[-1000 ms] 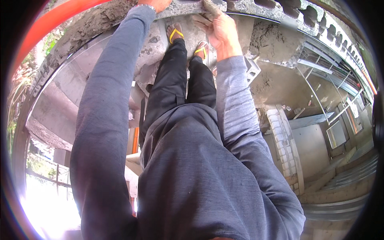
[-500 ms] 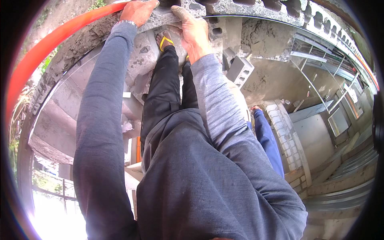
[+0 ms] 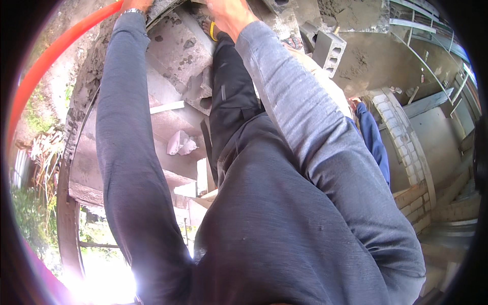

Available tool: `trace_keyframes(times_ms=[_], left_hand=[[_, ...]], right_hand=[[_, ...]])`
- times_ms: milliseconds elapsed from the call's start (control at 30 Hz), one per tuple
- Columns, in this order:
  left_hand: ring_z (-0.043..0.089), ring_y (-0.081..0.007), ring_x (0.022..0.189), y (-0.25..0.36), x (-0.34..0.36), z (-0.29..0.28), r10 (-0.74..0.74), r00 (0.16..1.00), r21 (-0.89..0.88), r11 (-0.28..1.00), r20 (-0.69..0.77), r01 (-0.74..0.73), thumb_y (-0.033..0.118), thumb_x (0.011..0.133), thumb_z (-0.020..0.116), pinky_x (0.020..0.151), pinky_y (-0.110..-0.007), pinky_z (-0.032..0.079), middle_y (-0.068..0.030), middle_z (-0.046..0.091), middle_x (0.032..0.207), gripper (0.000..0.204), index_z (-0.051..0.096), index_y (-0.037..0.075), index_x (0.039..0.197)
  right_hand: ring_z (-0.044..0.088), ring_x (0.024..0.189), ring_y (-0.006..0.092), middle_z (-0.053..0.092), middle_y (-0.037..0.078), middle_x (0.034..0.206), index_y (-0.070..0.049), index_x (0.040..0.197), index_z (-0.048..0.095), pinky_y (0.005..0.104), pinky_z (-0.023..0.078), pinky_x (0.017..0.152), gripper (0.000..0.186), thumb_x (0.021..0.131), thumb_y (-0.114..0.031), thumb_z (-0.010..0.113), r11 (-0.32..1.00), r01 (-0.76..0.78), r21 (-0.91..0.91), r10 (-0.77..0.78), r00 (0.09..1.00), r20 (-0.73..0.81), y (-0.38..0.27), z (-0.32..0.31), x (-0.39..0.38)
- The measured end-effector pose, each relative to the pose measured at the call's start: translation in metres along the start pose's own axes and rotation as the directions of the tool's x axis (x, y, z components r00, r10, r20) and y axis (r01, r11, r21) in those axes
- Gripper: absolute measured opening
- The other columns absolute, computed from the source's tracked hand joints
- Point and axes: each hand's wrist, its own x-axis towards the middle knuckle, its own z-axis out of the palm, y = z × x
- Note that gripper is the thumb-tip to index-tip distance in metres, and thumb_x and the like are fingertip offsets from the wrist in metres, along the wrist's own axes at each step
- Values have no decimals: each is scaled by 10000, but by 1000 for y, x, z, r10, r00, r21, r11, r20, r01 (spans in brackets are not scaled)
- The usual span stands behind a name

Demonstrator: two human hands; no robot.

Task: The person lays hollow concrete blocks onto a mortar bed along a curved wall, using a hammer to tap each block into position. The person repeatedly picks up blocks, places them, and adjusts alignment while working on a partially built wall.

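Observation:
At the upper edge of the head view, my left hand (image 3: 136,5) reaches out with a metal band at its wrist. An orange hose or pipe (image 3: 56,53) runs up to it. Part of a rough grey concrete edge (image 3: 161,6) shows just right of that hand. My right hand (image 3: 230,16) is stretched forward above my foot in its yellow-strapped flip-flop (image 3: 212,30). Both sets of fingers are cut off by the frame, so what they touch or hold is hidden.
A hollow concrete block (image 3: 329,53) stands right of my right forearm. Broken block pieces (image 3: 199,91) lie by my leg, near a pale crumpled bag (image 3: 181,144). A co-worker's blue sleeve (image 3: 373,138) shows beside a low wall of pale bricks (image 3: 401,134).
The view has tilted and shifted left, so the hollow-block wall top under my hands has mostly left the picture. My left hand now appears farther left, away from my right hand.

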Motion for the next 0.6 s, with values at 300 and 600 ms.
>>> trace_keyframes(times_ms=[300, 600], left_hand=[[645, -403, 1167, 63, -55, -35, 109, 932, 484, 871, -346, 78, 529, 859, 688, 1003, -442, 485, -287, 673, 1240, 670, 670, -11, 1256], [620, -391, 1199, 98, 16, -36, 420, 882, 612, 762, -214, -214, 518, 982, 565, 1031, -442, 470, -219, 658, 1304, 550, 643, 118, 1351]], right_hand=[[711, 784, 235, 728, 117, 957, -40, 1099, 647, 385, 586, 677, 251, 994, -267, 631, 966, -209, 151, 237, 950, -204, 72, -74, -10], [703, 910, 251, 713, 100, 1008, -83, 1106, 636, 442, 574, 808, 262, 1001, -181, 418, 929, -145, 341, 284, 869, -406, 92, -83, 112]])
